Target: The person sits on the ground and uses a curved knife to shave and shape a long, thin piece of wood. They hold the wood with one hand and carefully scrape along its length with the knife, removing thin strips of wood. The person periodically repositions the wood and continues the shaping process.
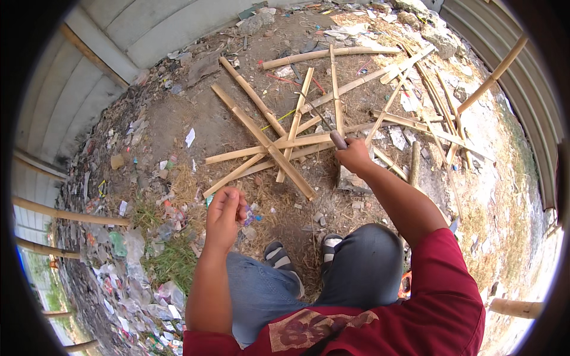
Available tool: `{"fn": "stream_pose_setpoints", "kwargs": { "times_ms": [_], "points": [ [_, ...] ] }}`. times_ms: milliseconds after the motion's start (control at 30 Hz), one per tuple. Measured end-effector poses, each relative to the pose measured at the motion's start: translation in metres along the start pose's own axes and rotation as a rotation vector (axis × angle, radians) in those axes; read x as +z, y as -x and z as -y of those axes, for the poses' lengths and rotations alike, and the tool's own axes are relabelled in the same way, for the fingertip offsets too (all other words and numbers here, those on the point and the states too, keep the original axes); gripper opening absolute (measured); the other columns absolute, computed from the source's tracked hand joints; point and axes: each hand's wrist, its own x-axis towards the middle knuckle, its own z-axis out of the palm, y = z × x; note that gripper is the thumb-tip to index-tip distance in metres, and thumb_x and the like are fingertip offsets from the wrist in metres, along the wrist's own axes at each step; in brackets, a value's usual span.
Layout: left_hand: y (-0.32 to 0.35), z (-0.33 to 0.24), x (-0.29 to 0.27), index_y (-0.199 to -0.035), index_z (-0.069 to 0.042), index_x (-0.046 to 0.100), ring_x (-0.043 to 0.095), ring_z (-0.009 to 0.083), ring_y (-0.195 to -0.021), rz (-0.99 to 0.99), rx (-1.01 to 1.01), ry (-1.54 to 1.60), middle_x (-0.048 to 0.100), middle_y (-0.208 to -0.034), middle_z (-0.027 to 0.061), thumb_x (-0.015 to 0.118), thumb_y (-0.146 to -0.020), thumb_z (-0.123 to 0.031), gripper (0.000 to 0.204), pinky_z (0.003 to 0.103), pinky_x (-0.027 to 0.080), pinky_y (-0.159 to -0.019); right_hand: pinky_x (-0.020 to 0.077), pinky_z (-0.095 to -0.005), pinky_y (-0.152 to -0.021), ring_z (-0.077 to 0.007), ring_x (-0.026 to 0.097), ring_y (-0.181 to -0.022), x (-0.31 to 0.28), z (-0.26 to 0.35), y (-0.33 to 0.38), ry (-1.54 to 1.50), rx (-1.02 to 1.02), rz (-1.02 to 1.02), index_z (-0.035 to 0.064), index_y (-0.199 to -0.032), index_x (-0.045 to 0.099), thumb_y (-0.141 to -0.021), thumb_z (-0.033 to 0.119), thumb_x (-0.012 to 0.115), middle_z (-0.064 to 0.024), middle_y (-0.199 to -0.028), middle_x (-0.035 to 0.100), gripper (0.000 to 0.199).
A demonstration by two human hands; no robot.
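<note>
My right hand (355, 156) grips the brown handle of what looks like a sickle (320, 114). Its thin dark blade points away and to the left over the bamboo, bending at the tip. My left hand (227, 215) is raised at the left with the fingers curled in and the thumb against them; whatever may lie inside is hidden. Ahead of both hands, split bamboo strips (261, 139) lie crossed over one another on the ground. One upright-lying strip (336, 89) passes just beyond the sickle's handle. Beneath my right hand sits a grey block (354, 180), partly covered.
Litter (133, 261) and plastic scraps spread over the ground at the left, beside a grass patch (172, 264). More bamboo strips (436, 95) lie at the far right. Panel walls (172, 35) and a corrugated sheet (499, 41) enclose the ground. A bamboo pole (493, 77) leans at the right.
</note>
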Motion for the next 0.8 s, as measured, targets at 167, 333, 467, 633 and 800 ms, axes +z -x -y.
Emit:
{"fn": "stream_pose_setpoints", "kwargs": {
  "times_ms": [167,333,467,633,800],
  "points": [
    [-0.083,0.056,0.029,-0.109,-0.011,0.059,0.059,0.0139,-0.074,0.079,-0.569,0.083,0.062,-0.09,0.0008,0.052,-0.101,-0.049,0.04,0.031,0.048,-0.064,0.0488,-0.0433,-0.097,-0.0365,0.059,-0.115,-0.006,0.07,0.089,-0.333,-0.05,0.232,-0.0011,-0.112,0.07,-0.072,0.026,0.075,-0.0288,-0.123,0.056,0.049],
    [-0.082,0.06,0.076,-0.118,-0.007,0.059,0.067,0.0209,-0.086,0.356,-0.596,0.315,0.066,-0.1,0.0064,0.055,-0.099,-0.048,0.045,0.036,0.057,-0.071,0.0498,-0.0398,-0.081,-0.0307,0.062,-0.095,0.026,0.091,0.16,-0.434,-0.262,0.179,-0.0039,-0.106,0.069,-0.072,0.022,0.076,-0.0229,-0.108,0.059,0.044],
    [-0.076,0.086,0.054,-0.129,-0.005,0.056,0.069,0.024,-0.09,0.362,-0.463,0.256,0.068,-0.105,0.0113,0.056,-0.099,-0.034,0.042,0.036,0.06,-0.074,0.0496,-0.0329,-0.056,-0.0171,0.062,-0.065,0.05,0.088,0.189,-0.455,-0.388,0.128,-0.0052,-0.102,0.067,-0.073,0.016,0.075,-0.0098,-0.079,0.065,0.036],
    [-0.037,0.019,0.003,-0.138,-0.004,0.05,0.067,0.0282,-0.101,0.319,-0.36,0.085,0.065,-0.12,0.0181,0.047,-0.096,-0.016,0.043,0.041,0.058,-0.078,0.0523,-0.0392,-0.067,-0.0262,0.066,-0.075,-0.014,0.096,0.187,-0.496,-0.102,0.445,-0.0071,-0.107,0.069,-0.07,0.021,0.078,-0.0185,-0.089,0.068,0.047],
    [0.011,-0.031,-0.068,-0.141,-0.006,0.045,0.065,0.0346,-0.106,0.522,-0.082,0.457,0.063,-0.123,0.0192,0.045,-0.097,-0.058,0.068,0.045,0.053,-0.084,0.0501,-0.0327,-0.059,-0.0174,0.063,-0.067,-0.038,0.082,0.142,-0.526,-0.17,0.27,-0.0051,-0.111,0.066,-0.076,0.018,0.075,-0.0118,-0.083,0.067,0.043]
  ]
}}
